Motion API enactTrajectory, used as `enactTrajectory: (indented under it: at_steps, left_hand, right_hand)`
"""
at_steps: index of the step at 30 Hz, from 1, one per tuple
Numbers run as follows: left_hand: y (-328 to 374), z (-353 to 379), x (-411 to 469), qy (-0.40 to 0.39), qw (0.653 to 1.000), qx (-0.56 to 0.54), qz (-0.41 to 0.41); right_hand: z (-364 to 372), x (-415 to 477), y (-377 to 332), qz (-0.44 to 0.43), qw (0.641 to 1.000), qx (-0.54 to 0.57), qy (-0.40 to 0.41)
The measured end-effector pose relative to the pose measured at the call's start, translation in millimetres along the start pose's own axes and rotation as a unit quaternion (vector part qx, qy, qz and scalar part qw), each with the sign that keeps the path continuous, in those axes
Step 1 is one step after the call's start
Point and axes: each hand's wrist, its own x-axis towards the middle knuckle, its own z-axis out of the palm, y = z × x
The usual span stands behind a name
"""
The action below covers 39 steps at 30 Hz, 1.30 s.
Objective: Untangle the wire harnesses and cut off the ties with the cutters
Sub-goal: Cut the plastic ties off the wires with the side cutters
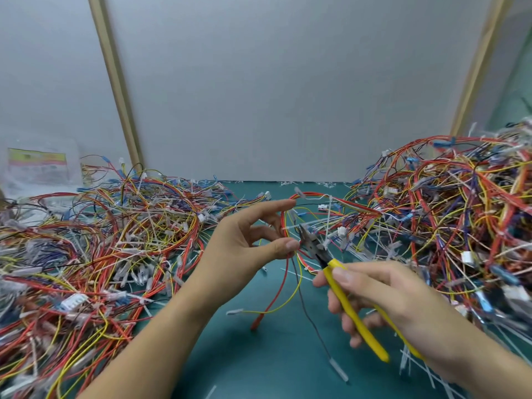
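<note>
1. Left hand (244, 240): raised above the dark green bench mat (259, 367), palm turned to the right. I read the thumb and a middle finger pinching a loose harness of thin red, yellow and black insulated wires (312, 194). The index finger lies straight above the pinch.

2. Right hand (383, 295): fingers and thumb curled round the yellow-sleeved handles of a pair of dark steel side cutters (357, 315). The handles stand slightly apart.

3. Cutter head: it points up and left, with its tip just beside the left thumb and at a thin white plastic cable tie (289, 226) that crosses the held wires. I cannot tell whether the jaws bite the tie.

4. Harness position: it loops above the left hand and hangs below it, with its free ends resting on the mat between the two forearms.

5. Surroundings:
- A sprawling tangled heap of multicoloured wires with white connectors (100, 231) lies to the left.
- A taller tangled heap of the same wires (460, 214) lies to the right.
- Short white tie offcuts (414, 364) lie under the right wrist.
- A clear plastic bag with a printed label (40, 168) stands at far left.
</note>
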Motion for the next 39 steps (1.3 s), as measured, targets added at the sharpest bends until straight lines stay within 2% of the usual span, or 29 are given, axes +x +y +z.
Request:
enactTrajectory:
  at_steps: [10, 24, 39]
  left_hand:
    - [3.6, -0.9, -0.5, -0.007, 1.000, 0.012, 0.013]
    - [4.9, -1.4, 0.0, -0.016, 0.999, -0.042, 0.002]
    - [5.3, -2.7, -0.5, -0.028, 0.999, -0.037, -0.004]
  right_hand:
    - [1.1, -1.2, 1.0, -0.010, 1.000, 0.004, -0.013]
    - [-0.7, -0.2, 2.5, -0.005, 1.000, 0.006, -0.029]
    - [-1.5, -0.1, 2.8, -0.001, 0.999, -0.038, -0.017]
